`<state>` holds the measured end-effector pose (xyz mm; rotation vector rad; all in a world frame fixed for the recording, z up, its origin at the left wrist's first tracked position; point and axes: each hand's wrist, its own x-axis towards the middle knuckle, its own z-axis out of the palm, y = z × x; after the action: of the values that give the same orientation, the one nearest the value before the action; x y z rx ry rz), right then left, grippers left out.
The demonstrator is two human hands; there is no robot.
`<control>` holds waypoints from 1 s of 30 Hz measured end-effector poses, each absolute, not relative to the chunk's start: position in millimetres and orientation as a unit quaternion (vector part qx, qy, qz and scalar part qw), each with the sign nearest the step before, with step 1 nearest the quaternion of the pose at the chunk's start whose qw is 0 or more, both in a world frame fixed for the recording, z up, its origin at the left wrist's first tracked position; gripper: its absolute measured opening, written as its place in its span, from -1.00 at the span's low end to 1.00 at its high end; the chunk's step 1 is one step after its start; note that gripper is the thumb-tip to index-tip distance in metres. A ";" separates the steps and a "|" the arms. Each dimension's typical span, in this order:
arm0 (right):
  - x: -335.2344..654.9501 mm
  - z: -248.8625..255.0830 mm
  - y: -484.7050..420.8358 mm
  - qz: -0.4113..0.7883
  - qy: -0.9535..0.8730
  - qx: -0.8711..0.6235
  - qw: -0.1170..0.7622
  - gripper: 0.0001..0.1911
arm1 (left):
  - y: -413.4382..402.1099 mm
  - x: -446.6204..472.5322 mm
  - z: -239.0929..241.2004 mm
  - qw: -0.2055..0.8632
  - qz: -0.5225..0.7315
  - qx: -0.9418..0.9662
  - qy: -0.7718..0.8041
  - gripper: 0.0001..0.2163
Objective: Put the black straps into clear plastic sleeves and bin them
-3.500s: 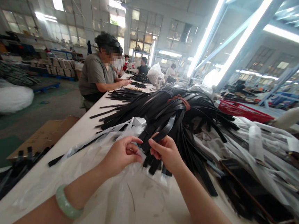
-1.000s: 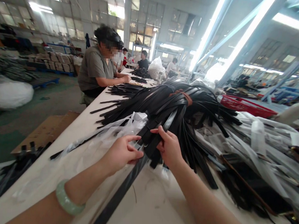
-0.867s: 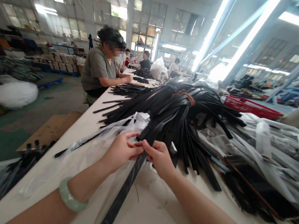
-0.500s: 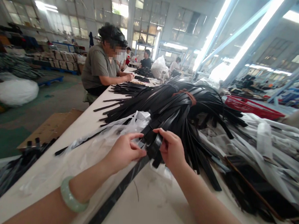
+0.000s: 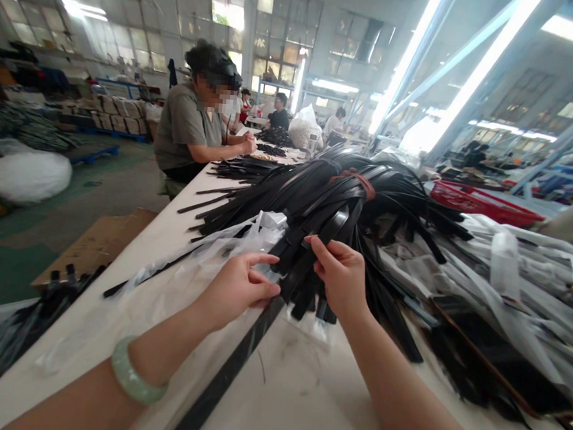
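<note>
A long black strap (image 5: 233, 364), flat and belt-like, runs from the bottom edge up between my two hands. My left hand (image 5: 243, 283), with a pale green bangle on its wrist, has its thumb and forefinger at the strap's left edge, in a pinch. My right hand (image 5: 344, 273) is closed, thumb and forefinger pinching the strap's upper part near a small dark loop; the exact spot is partly hidden. Right behind the hands lies a large bundle of black straps (image 5: 313, 197), bound by a brown tie (image 5: 362, 181).
Clear plastic film (image 5: 244, 238) lies left of the bundle on the white table (image 5: 120, 334). A phone-like dark slab (image 5: 500, 354) and plastic-wrapped strips (image 5: 531, 283) lie right, before a red basket (image 5: 483, 204). A co-worker (image 5: 194, 120) stands at the table's far left.
My right hand has moved slightly right and up, and the curled black strap part it held no longer bulges between the hands. My left hand has barely moved.
</note>
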<state>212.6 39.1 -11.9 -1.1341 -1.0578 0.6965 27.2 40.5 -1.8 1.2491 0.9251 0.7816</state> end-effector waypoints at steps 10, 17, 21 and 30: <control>168.5 -25.7 15.7 0.435 -0.529 -0.476 0.552 -0.58 | 41.4 25.7 4.4 0.622 0.417 0.496 0.439 -0.52; 198.8 -13.4 38.4 0.549 -0.314 -0.384 0.672 -0.68 | 37.8 28.4 -1.2 0.628 0.342 0.537 0.447 -0.60; 191.1 -19.0 32.8 0.523 -0.351 -0.396 0.668 -0.76 | 37.9 28.2 -1.8 0.588 0.372 0.553 0.458 -0.59; 196.9 -13.1 33.8 0.475 -0.364 -0.392 0.699 -0.74 | 39.2 28.2 -0.7 0.562 0.373 0.575 0.463 -0.60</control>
<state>196.9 33.8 -13.1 -0.8738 -0.8113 1.0579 28.2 39.2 -0.7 1.3548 1.0906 0.8778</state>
